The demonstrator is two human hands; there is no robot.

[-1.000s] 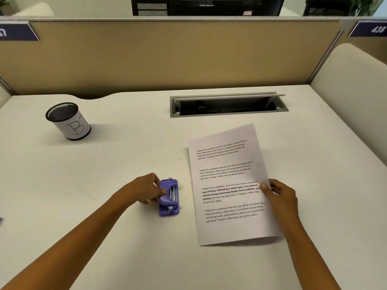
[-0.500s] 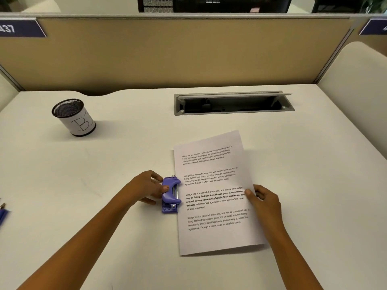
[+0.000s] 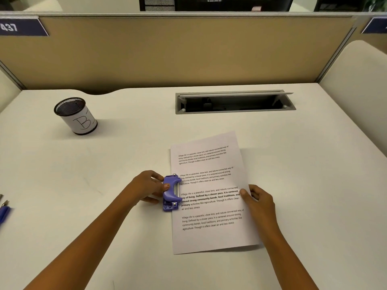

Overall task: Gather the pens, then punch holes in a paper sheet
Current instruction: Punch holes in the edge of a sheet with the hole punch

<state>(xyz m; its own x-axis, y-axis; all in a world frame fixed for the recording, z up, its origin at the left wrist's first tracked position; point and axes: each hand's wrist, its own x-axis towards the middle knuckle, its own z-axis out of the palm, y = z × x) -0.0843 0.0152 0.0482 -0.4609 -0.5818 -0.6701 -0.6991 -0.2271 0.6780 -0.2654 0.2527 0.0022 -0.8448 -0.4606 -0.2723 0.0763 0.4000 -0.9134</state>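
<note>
A purple hole punch [image 3: 171,192] stands on the white desk [image 3: 104,206] in front of me. My left hand [image 3: 147,186] grips its left side, thumb on the lever. A printed paper sheet [image 3: 209,227] lies just right of it, its left edge pushed into the punch's slot. My right hand [image 3: 258,198] pinches the sheet's right edge, thumb on top. A black mesh pen cup [image 3: 76,115] with a white label marked "B" stands at the back left. Blue pens [image 3: 4,212] show partly at the left edge of view.
An open grey cable tray [image 3: 234,101] is set into the desk behind the sheet. A tan partition wall [image 3: 188,53] runs along the back. A cream side panel [image 3: 356,97] borders the desk on the right.
My right hand has slid the sheet leftward until its left edge entered the punch. My left hand has stayed on the punch. The view has shifted slightly.
</note>
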